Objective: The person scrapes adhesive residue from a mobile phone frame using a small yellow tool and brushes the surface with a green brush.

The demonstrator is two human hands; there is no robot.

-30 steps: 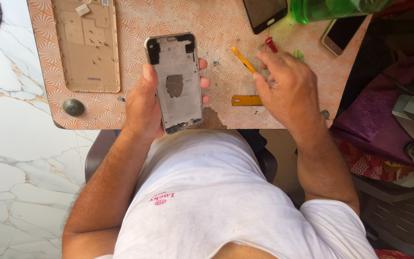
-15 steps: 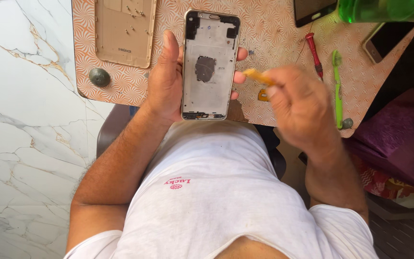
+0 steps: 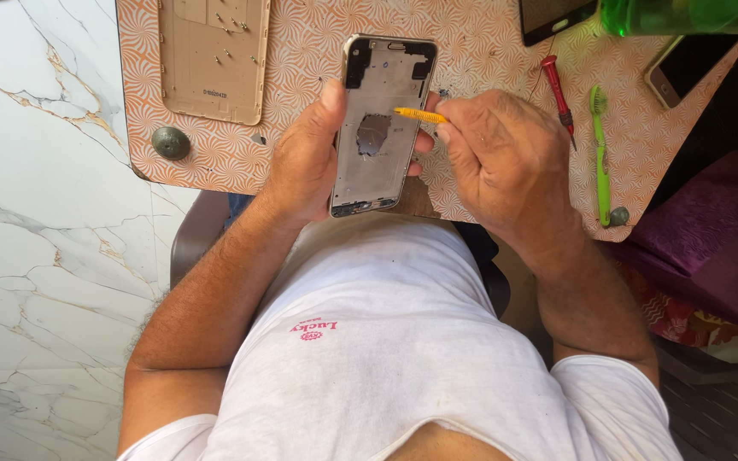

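Note:
My left hand (image 3: 305, 158) grips an opened phone frame (image 3: 382, 124), silver inside with a dark patch at its middle, held upright over the near edge of the orange patterned board (image 3: 301, 51). My right hand (image 3: 506, 162) pinches a thin yellow tool (image 3: 418, 114) whose tip lies across the phone frame's right side, just above the dark patch. My thumb presses the frame's left edge and my fingertips show at its right edge.
A beige phone back cover (image 3: 212, 55) with small screws on it lies at the board's far left. A red screwdriver (image 3: 557, 90) and green toothbrush (image 3: 599, 154) lie right of my hand. A dark phone (image 3: 553, 17), green bottle (image 3: 685, 15) and another phone (image 3: 685, 68) sit beyond. White marble floor (image 3: 36, 213) lies to the left.
My right hand picked up the yellow tool from the board and brought it leftward onto the phone frame. The left hand kept holding the frame.

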